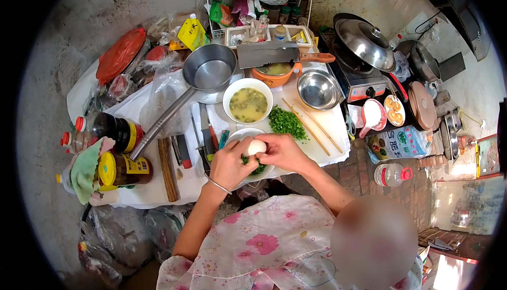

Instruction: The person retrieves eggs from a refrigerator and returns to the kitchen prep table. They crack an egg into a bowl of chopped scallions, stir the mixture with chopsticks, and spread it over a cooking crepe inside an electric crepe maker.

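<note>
Between my two hands is a whitish egg (256,147), held just above a white bowl (244,132). My left hand (231,161) closes its fingers around the egg's left side. From the right, my right hand (285,152) grips the same egg with thumb and fingertips. Chopped greens (258,169) show inside the bowl, partly hidden under my hands. Beyond it stands a second white bowl (247,101) of yellowish liquid with greenish bits. A heap of chopped green herbs (286,123) lies to the right on a white board, beside a pair of chopsticks (312,125).
A cleaver (269,54) rests across an orange pot (272,76) at the back. Left of it is a long-handled saucepan (209,67). A steel bowl (319,89) sits right, near a gas stove (364,81) with a lidded wok (366,41). Sauce jars (127,169) stand left.
</note>
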A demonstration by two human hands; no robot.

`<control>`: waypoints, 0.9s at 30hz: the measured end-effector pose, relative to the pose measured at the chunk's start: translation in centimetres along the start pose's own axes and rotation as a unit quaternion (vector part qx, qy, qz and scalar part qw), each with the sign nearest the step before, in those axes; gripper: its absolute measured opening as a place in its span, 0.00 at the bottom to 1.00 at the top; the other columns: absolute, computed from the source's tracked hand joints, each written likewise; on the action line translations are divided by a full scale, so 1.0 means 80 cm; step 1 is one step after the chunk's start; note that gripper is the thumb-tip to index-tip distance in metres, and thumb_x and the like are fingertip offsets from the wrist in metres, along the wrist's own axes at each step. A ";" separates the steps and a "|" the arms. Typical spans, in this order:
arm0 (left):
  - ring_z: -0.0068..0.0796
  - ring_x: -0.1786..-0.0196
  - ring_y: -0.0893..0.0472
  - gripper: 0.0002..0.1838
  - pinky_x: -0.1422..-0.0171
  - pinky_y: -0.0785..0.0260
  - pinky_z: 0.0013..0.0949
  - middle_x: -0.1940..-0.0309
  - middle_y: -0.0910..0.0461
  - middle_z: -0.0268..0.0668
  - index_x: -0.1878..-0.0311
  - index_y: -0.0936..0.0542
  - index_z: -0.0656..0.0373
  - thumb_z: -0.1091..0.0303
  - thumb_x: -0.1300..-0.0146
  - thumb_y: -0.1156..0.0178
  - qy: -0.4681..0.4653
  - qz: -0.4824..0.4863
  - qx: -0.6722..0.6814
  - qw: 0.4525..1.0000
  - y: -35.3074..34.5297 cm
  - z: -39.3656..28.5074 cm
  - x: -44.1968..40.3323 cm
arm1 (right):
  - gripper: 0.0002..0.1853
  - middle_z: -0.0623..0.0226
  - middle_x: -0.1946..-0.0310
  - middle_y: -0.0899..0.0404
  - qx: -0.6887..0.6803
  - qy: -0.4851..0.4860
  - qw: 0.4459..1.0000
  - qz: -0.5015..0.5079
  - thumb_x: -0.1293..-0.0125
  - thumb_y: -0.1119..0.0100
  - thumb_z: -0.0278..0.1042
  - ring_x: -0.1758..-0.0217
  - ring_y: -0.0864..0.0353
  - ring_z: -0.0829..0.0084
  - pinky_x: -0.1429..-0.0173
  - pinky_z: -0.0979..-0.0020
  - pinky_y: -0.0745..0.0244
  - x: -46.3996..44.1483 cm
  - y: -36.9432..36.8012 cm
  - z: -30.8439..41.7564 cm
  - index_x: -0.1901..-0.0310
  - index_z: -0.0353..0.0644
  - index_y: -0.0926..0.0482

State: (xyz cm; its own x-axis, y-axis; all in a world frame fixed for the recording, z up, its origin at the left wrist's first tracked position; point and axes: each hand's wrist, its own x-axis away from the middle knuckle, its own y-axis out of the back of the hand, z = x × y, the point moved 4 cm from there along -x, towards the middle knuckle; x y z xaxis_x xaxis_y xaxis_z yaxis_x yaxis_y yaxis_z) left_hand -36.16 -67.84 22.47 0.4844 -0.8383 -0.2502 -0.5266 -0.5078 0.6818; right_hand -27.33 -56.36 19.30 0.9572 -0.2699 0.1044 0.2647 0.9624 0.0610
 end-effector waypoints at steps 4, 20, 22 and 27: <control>0.41 0.75 0.23 0.19 0.72 0.28 0.36 0.74 0.25 0.43 0.57 0.23 0.59 0.68 0.57 0.39 -0.005 -0.002 -0.013 1.000 0.000 -0.001 0.001 | 0.22 0.63 0.62 0.24 0.056 0.023 0.998 -0.009 0.52 0.42 0.17 0.63 0.26 0.82 0.63 0.80 0.27 -0.001 -0.001 0.003 0.51 0.27 0.29; 0.45 0.72 0.22 0.21 0.68 0.28 0.39 0.71 0.24 0.46 0.55 0.25 0.61 0.68 0.56 0.38 -0.008 0.038 -0.011 0.999 -0.005 0.005 0.002 | 0.20 0.66 0.69 0.23 0.046 0.014 0.999 -0.006 0.51 0.41 0.19 0.70 0.29 0.85 0.67 0.81 0.30 -0.001 0.003 0.005 0.53 0.30 0.27; 0.45 0.72 0.22 0.21 0.68 0.27 0.39 0.71 0.24 0.46 0.55 0.25 0.62 0.68 0.56 0.39 -0.002 0.038 -0.011 0.999 -0.006 0.005 0.001 | 0.20 0.67 0.69 0.24 0.035 0.008 0.999 -0.005 0.51 0.41 0.19 0.69 0.29 0.85 0.67 0.81 0.30 -0.002 0.003 0.004 0.53 0.30 0.27; 0.45 0.71 0.22 0.20 0.68 0.28 0.39 0.72 0.24 0.46 0.56 0.25 0.62 0.69 0.56 0.39 -0.003 0.033 -0.006 0.999 -0.006 0.005 -0.002 | 0.20 0.68 0.68 0.24 0.021 0.009 1.000 0.009 0.52 0.42 0.18 0.68 0.29 0.85 0.67 0.81 0.30 -0.003 0.003 -0.007 0.53 0.31 0.26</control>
State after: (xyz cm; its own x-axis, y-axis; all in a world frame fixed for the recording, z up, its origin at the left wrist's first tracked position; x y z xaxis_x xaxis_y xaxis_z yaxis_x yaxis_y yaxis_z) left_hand -36.25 -67.55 21.87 0.4452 -0.8710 -0.2077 -0.5492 -0.4488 0.7050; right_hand -27.45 -56.01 18.74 0.9636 -0.2521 0.0884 0.2431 0.9647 0.1015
